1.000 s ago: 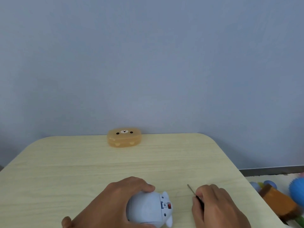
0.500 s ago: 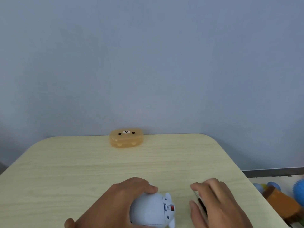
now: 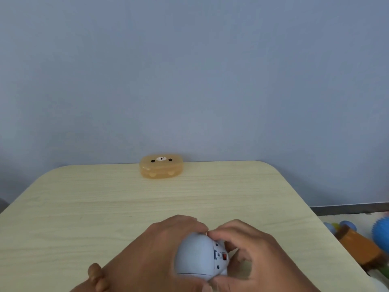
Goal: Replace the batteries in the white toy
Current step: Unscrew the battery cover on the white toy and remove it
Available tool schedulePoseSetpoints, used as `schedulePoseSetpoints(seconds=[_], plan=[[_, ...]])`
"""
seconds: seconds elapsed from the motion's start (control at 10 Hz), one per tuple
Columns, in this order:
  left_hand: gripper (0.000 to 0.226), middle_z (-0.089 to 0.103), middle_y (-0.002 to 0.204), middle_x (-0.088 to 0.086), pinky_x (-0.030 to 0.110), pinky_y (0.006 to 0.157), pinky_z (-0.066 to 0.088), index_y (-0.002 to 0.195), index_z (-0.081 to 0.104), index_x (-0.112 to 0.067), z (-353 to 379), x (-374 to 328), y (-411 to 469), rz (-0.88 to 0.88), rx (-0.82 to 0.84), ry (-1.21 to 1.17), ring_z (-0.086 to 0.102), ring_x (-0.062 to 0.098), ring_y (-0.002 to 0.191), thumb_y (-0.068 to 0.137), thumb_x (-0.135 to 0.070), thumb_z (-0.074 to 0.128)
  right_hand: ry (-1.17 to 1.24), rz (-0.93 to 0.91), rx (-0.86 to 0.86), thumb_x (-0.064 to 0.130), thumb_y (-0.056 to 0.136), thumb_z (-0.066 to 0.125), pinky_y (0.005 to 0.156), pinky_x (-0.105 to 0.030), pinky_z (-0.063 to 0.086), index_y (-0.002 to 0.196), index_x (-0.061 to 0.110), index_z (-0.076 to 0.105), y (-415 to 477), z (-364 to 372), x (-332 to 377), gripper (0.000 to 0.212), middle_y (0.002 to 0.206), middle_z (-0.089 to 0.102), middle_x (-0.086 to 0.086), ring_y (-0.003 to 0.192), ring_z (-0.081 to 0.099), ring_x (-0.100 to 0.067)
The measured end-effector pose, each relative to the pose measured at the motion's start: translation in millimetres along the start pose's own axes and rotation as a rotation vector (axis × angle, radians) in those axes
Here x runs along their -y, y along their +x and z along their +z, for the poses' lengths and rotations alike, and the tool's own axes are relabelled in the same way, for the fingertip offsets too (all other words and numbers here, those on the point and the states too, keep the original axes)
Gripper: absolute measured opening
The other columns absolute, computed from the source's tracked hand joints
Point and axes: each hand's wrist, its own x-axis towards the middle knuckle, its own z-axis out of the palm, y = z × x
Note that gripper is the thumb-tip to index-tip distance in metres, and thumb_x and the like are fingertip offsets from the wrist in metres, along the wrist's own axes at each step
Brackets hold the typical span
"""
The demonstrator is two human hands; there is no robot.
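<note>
The white toy [image 3: 195, 256], a rounded pale body with a small red switch on its underside, lies near the table's front edge. My left hand [image 3: 151, 256] wraps over its left and top side. From the right, my right hand [image 3: 259, 256] closes around the end with the switch, fingertips meeting the left hand's on top. No thin tool shows in either hand. No batteries are in sight.
An orange bear-face case [image 3: 161, 166] sits shut at the far edge of the light wooden table [image 3: 105, 207], against the blue wall. Off the table's right edge, on the floor, lie a brown block [image 3: 357, 247] and a blue spiky ball [image 3: 382, 232].
My right hand, which held a thin metal tool beside the toy, has moved left onto the toy; the tool is no longer visible. The left hand stays on the toy.
</note>
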Motion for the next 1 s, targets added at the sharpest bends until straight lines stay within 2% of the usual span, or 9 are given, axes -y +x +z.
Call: schedulePoseSetpoints(seconds=[0.1,0.2,0.4,0.5,0.6,0.7,0.8,0.9,1.0], plan=[[0.053,0.045,0.120,-0.043,0.010,0.089,0.038,0.114,0.042,-0.060,12.8,-13.2,0.7,-0.119,-0.090,-0.006,0.041,-0.020,0.114,0.066,-0.076,0.056,-0.025,0.118,-0.037,0.036,0.072,0.069,0.090,-0.030,0.056,0.111,0.019,0.079,0.2,4.7,4.1,0.044,0.104,0.068,0.000,0.110,0.060,0.007],[0.045,0.053,0.107,-0.031,0.013,0.081,0.041,0.108,0.043,-0.049,29.5,-23.0,8.6,-0.160,-0.216,0.078,0.050,-0.010,0.101,0.068,-0.069,0.052,-0.066,0.164,-0.127,0.030,0.064,0.075,0.085,-0.028,0.055,0.113,0.034,0.074,-13.8,6.1,-8.7,0.050,0.108,0.067,0.012,0.102,0.066,-0.008],[0.031,0.057,0.090,-0.018,0.013,0.067,0.040,0.096,0.047,-0.038,34.6,-27.4,19.3,-0.304,-0.220,0.033,0.054,-0.002,0.086,0.073,-0.053,0.062,-0.050,0.178,-0.120,0.036,0.060,0.067,0.076,-0.023,0.054,0.106,0.034,0.076,-10.5,9.4,-8.5,0.048,0.106,0.067,0.010,0.096,0.067,-0.010],[0.032,0.057,0.083,-0.015,0.014,0.059,0.037,0.090,0.044,-0.036,38.5,-29.8,22.5,-0.320,-0.238,0.057,0.055,0.000,0.077,0.068,-0.055,0.058,-0.066,0.216,-0.075,0.028,0.064,0.076,0.079,-0.028,0.055,0.111,0.035,0.074,-8.3,8.8,-8.1,0.047,0.111,0.066,0.011,0.097,0.068,-0.010],[0.032,0.059,0.076,-0.011,0.017,0.057,0.040,0.086,0.042,-0.034,38.0,-32.0,25.5,-0.344,-0.201,0.087,0.056,0.003,0.070,0.065,-0.056,0.053,-0.063,0.232,-0.072,0.020,0.067,0.082,0.078,-0.032,0.057,0.112,0.033,0.073,-7.2,8.4,-10.2,0.049,0.110,0.066,0.010,0.092,0.070,-0.012],[0.031,0.058,0.072,-0.008,0.018,0.052,0.039,0.085,0.042,-0.031,34.9,-33.8,28.2,-0.348,-0.205,0.125,0.056,0.004,0.066,0.068,-0.054,0.054,-0.053,0.229,-0.079,0.021,0.063,0.082,0.075,-0.031,0.059,0.111,0.032,0.073,-8.5,6.5,-11.9,0.050,0.107,0.067,0.011,0.089,0.070,-0.012],[0.032,0.059,0.075,-0.007,0.021,0.053,0.041,0.087,0.040,-0.028,32.4,-38.1,28.7,-0.330,-0.177,0.133,0.057,0.008,0.068,0.072,-0.052,0.055,-0.062,0.230,-0.081,0.022,0.062,0.081,0.071,-0.023,0.057,0.110,0.036,0.073,-10.2,5.1,-13.8,0.050,0.109,0.067,0.013,0.087,0.070,-0.010],[0.035,0.060,0.079,-0.006,0.025,0.057,0.043,0.089,0.039,-0.025,33.8,-43.3,28.7,-0.332,-0.143,0.146,0.059,0.013,0.072,0.073,-0.051,0.056,-0.070,0.210,-0.085,0.015,0.064,0.081,0.069,-0.022,0.057,0.104,0.037,0.073,-10.3,5.6,-13.6,0.047,0.107,0.067,0.013,0.089,0.069,-0.010],[0.035,0.059,0.083,-0.003,0.030,0.062,0.045,0.089,0.037,-0.023,36.3,-47.5,30.4,-0.372,-0.151,0.159,0.059,0.019,0.078,0.074,-0.047,0.056,-0.093,0.186,-0.098,0.016,0.065,0.081,0.068,-0.015,0.052,0.094,0.048,0.067,-9.9,6.1,-10.6,0.046,0.105,0.066,0.013,0.088,0.067,-0.009]])
